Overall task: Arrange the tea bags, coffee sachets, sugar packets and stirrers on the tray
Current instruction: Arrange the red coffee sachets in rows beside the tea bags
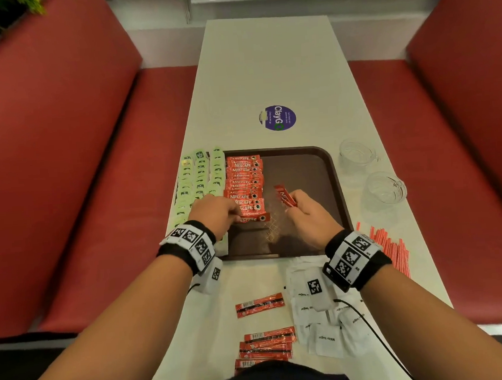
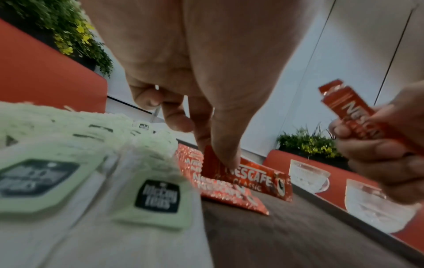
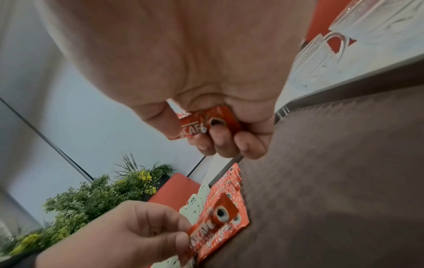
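Observation:
A dark brown tray (image 1: pixel 301 163) lies on the white table. Green tea bags (image 1: pixel 197 178) fill its left part, and a column of red coffee sachets (image 1: pixel 245 181) runs beside them. My left hand (image 1: pixel 216 212) pinches the nearest sachet (image 1: pixel 254 218) at the column's near end, tilted on its edge (image 2: pixel 247 178). My right hand (image 1: pixel 307 213) hovers over the tray's middle and grips several more sachets (image 1: pixel 285 196) (image 3: pixel 206 121). Loose sachets (image 1: pixel 259 304), white sugar packets (image 1: pixel 319 323) and red stirrers (image 1: pixel 390 246) lie on the table nearer to me.
Two clear glass cups (image 1: pixel 356 154) (image 1: pixel 386 189) stand to the right of the tray. A round purple sticker (image 1: pixel 277 117) marks the table beyond the tray. Red bench seats (image 1: pixel 96 184) flank the table on both sides. A black cable (image 1: pixel 370 329) trails from my right wrist.

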